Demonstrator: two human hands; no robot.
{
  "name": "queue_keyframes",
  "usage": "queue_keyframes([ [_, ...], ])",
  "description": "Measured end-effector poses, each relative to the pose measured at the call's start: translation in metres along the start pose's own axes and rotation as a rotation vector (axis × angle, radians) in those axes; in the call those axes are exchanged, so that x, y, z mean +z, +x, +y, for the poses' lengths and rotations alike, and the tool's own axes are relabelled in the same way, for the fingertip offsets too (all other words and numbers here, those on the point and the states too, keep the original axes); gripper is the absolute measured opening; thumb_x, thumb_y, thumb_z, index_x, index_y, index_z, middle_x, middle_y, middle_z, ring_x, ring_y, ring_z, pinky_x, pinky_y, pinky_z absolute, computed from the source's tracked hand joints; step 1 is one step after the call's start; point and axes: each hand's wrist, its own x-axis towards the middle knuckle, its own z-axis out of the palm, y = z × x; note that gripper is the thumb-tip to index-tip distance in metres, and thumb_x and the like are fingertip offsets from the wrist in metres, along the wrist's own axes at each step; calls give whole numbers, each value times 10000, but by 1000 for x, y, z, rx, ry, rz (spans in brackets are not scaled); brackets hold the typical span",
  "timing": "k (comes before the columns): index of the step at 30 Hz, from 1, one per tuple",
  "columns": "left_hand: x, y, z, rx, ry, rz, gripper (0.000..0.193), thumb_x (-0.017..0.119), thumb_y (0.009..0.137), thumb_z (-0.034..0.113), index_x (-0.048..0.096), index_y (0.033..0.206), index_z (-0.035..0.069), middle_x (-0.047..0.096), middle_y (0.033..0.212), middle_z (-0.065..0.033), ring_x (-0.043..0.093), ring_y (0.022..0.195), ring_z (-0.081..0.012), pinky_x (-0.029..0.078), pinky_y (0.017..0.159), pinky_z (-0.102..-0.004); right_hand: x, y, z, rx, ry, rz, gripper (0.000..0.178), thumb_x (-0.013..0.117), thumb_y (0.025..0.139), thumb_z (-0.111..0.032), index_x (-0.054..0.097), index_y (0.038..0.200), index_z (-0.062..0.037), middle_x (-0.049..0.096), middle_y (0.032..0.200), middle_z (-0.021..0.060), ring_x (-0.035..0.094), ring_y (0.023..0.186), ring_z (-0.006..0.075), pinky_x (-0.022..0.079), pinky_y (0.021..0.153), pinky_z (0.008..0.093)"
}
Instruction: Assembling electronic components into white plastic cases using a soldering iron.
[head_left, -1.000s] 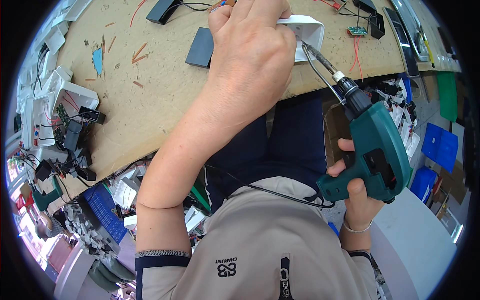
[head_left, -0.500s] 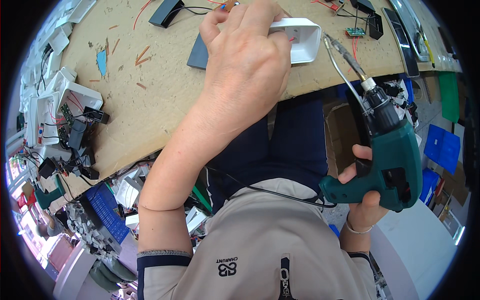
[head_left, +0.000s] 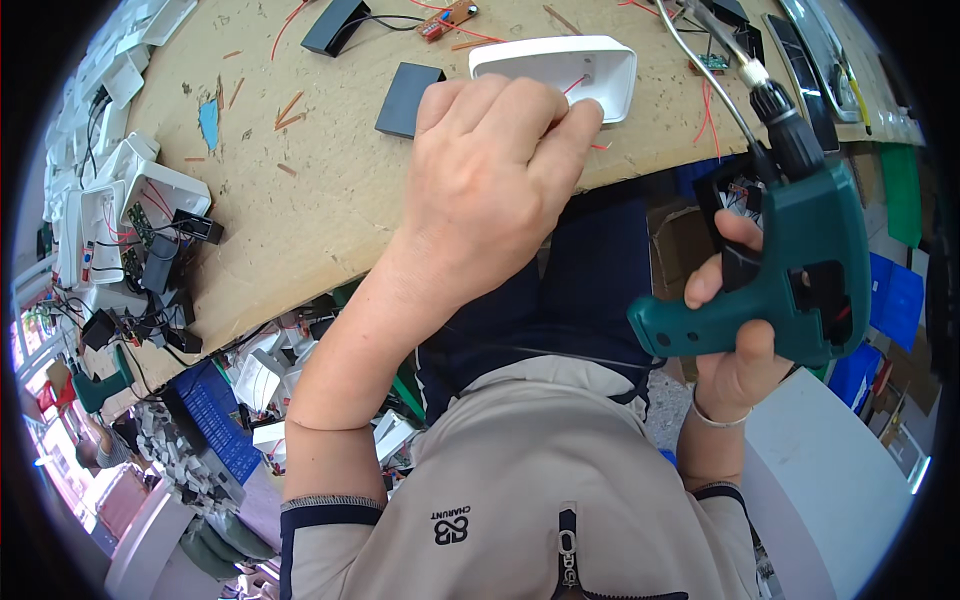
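My right hand (head_left: 738, 375) is wrapped round the handle of a dark green soldering gun (head_left: 815, 260). Its metal tip and thin feed tube point up over the right part of the table. Over the near edge of a white plastic housing (head_left: 610, 85), my left hand (head_left: 495, 180) is closed with the fingers curled down. A thin red wire (head_left: 575, 85) runs from inside the housing to these fingers, and a red end shows beyond the thumb; the fingertips are hidden. A dark grey box (head_left: 410, 98) lies just left of that hand.
Behind lie a black box with a cable (head_left: 335, 27) and a small orange-brown board (head_left: 447, 20). White housings with wired boards (head_left: 160, 190) are heaped at the left table edge. A phone-like black slab (head_left: 800, 80) lies at right, near a green circuit board (head_left: 710, 63).
The soldering gun has moved up and right, its tip farther over the table. My left hand has drawn back slightly toward me, uncovering more of the white housing and the orange-brown board.
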Motion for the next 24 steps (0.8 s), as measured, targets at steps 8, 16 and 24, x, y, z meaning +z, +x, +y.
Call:
queue_keyframes([
  [8, 3, 3, -2, 72, -116, 115, 328, 601, 601, -5, 616, 918, 79, 541, 733, -14, 508, 630, -176, 354, 622, -291, 22, 22, 4, -112, -215, -19, 629, 584, 661, 54, 336, 1239, 37, 492, 1102, 250, 570, 773, 175, 492, 673, 286],
  [16, -4, 2, -8, 165, -202, 79, 265, 617, 577, 46, 635, 838, 92, 542, 731, 0, 512, 649, -159, 327, 604, -275, 40, 36, 15, -234, -250, -26, 547, 536, 684, 129, 382, 1202, 40, 513, 1100, 201, 583, 815, 165, 485, 743, 265],
  [24, -3, 5, -6, 129, -235, 71, 249, 633, 568, 95, 635, 817, 106, 529, 714, 16, 494, 647, -139, 284, 614, -282, 36, 46, 20, -415, -483, -172, 537, 552, 684, 139, 389, 1186, 39, 522, 1089, 197, 584, 802, 151, 486, 722, 243],
])
